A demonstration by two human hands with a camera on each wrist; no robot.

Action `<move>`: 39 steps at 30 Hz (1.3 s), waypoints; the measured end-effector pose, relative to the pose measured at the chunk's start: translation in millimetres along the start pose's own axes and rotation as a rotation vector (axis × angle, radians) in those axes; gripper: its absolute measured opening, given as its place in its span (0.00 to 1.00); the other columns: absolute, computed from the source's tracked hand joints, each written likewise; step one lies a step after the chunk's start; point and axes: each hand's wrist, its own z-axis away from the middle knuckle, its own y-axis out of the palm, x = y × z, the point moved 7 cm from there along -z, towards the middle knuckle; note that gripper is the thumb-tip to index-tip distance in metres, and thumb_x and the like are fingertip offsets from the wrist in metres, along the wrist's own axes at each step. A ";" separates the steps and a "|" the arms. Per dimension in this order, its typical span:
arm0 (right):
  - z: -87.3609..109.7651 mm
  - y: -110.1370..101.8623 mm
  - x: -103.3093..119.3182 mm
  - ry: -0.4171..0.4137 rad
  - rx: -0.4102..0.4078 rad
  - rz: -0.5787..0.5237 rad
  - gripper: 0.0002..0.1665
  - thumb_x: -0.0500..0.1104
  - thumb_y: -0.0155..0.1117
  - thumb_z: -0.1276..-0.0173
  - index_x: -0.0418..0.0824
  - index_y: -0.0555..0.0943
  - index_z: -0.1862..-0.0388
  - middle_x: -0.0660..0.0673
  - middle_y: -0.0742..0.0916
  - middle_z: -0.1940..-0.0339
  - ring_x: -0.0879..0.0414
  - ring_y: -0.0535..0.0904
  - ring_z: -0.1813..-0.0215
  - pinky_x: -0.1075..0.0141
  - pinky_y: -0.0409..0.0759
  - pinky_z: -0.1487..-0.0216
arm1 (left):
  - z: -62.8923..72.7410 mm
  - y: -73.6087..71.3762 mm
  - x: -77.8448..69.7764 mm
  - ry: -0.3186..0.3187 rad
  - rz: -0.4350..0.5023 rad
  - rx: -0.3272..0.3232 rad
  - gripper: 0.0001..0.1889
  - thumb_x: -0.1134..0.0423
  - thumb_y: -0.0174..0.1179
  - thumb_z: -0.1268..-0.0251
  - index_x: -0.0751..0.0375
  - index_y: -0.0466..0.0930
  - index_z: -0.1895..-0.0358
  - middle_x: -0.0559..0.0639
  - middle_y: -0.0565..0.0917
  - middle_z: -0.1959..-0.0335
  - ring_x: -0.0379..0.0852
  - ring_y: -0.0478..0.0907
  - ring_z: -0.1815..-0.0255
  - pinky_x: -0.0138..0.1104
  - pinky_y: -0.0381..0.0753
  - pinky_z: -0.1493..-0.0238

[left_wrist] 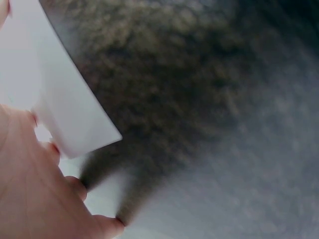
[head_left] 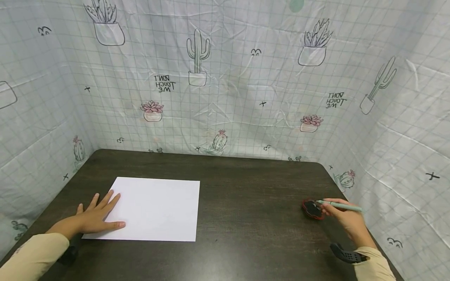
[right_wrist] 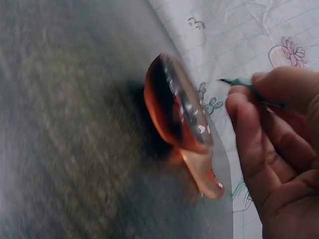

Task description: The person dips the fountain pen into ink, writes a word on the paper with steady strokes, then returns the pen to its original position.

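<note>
My left hand (head_left: 92, 219) rests with spread fingers over the left edge of a white sheet of paper (head_left: 158, 210), thumb on the sheet. In the left wrist view, the paper's corner (left_wrist: 94, 129) lies beside the fingers. My right hand (head_left: 346, 220) pinches a pale green brush (head_left: 342, 205) with a dark pointed tip, also seen in the right wrist view as a brush (right_wrist: 241, 83) between thumb and fingers. Close by is a small glossy dish (head_left: 313, 209) with a red rim and dark inside. The brush tip overlaps the dish in the head view but shows apart from it in the right wrist view.
A dark wooden table (head_left: 246, 218) carries the paper at left and the dish at right. Light cloth (head_left: 239, 97) printed with cacti hangs along the back and both sides. A black strap (head_left: 346, 253) circles the right wrist.
</note>
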 end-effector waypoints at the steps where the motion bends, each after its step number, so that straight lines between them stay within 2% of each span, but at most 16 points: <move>1: 0.1 -0.7 -1.8 0.026 -0.003 0.081 0.19 0.41 0.64 0.32 0.29 0.79 0.48 0.50 0.90 0.68 0.60 0.86 0.66 0.70 0.83 0.64 | -0.8 0.6 1.2 0.002 0.002 -0.002 0.57 0.27 0.56 0.48 0.46 0.35 0.22 0.64 0.32 0.23 0.80 0.24 0.30 0.77 0.16 0.53; 4: 0.7 -1.5 -6.3 0.085 -0.002 0.269 0.28 0.48 0.66 0.34 0.26 0.78 0.46 0.48 0.90 0.69 0.61 0.86 0.66 0.72 0.81 0.63 | -2.3 1.1 3.6 0.003 0.004 -0.006 0.57 0.27 0.56 0.48 0.46 0.34 0.22 0.63 0.32 0.23 0.80 0.24 0.30 0.77 0.16 0.53; 7: 1.0 -1.2 -9.0 0.117 0.009 0.378 0.29 0.52 0.66 0.35 0.29 0.80 0.46 0.45 0.90 0.67 0.63 0.85 0.66 0.72 0.80 0.63 | -2.5 0.6 4.2 0.003 0.003 -0.007 0.57 0.26 0.56 0.49 0.46 0.35 0.22 0.63 0.32 0.23 0.80 0.24 0.30 0.77 0.16 0.53; 11: 1.5 0.1 -11.5 0.143 0.022 0.468 0.27 0.54 0.66 0.35 0.34 0.82 0.47 0.46 0.90 0.66 0.66 0.83 0.67 0.69 0.79 0.65 | -1.4 0.1 3.3 0.000 0.003 -0.003 0.57 0.27 0.56 0.49 0.46 0.35 0.22 0.63 0.32 0.23 0.80 0.24 0.30 0.77 0.16 0.53; 15: 0.5 3.8 -11.6 0.140 0.039 0.496 0.26 0.55 0.67 0.36 0.36 0.83 0.49 0.42 0.89 0.61 0.66 0.82 0.66 0.67 0.80 0.64 | 0.8 -1.5 1.0 -0.010 0.003 0.019 0.57 0.28 0.56 0.47 0.48 0.36 0.22 0.64 0.31 0.23 0.80 0.24 0.30 0.77 0.15 0.53; 19: -2.6 9.6 -9.4 0.109 0.048 0.544 0.23 0.55 0.66 0.35 0.39 0.84 0.51 0.38 0.87 0.55 0.62 0.81 0.62 0.64 0.79 0.64 | 4.9 -5.5 -6.5 -0.020 0.008 0.046 0.56 0.30 0.57 0.46 0.54 0.38 0.23 0.65 0.31 0.23 0.81 0.24 0.31 0.76 0.15 0.52; 26: -7.2 14.0 -6.9 0.107 0.031 0.581 0.21 0.55 0.66 0.35 0.40 0.85 0.54 0.39 0.87 0.56 0.54 0.79 0.60 0.62 0.77 0.65 | 9.5 -11.2 -17.9 -0.012 -0.003 0.052 0.54 0.34 0.58 0.43 0.60 0.40 0.24 0.68 0.33 0.24 0.82 0.26 0.31 0.78 0.20 0.52; 33: -5.7 10.8 -3.5 0.110 0.011 0.600 0.19 0.53 0.66 0.35 0.40 0.85 0.55 0.39 0.87 0.57 0.53 0.79 0.60 0.62 0.76 0.66 | 7.6 -8.1 -13.6 -0.014 -0.009 0.055 0.56 0.32 0.58 0.44 0.58 0.38 0.23 0.67 0.31 0.24 0.81 0.25 0.31 0.78 0.18 0.52; 39: -1.8 6.9 -3.7 0.116 0.022 0.571 0.18 0.50 0.66 0.34 0.37 0.83 0.55 0.43 0.88 0.65 0.60 0.81 0.68 0.63 0.77 0.69 | 0.0 -1.5 -0.2 -0.001 -0.004 0.022 0.57 0.28 0.56 0.47 0.48 0.34 0.22 0.64 0.30 0.23 0.80 0.23 0.30 0.77 0.16 0.53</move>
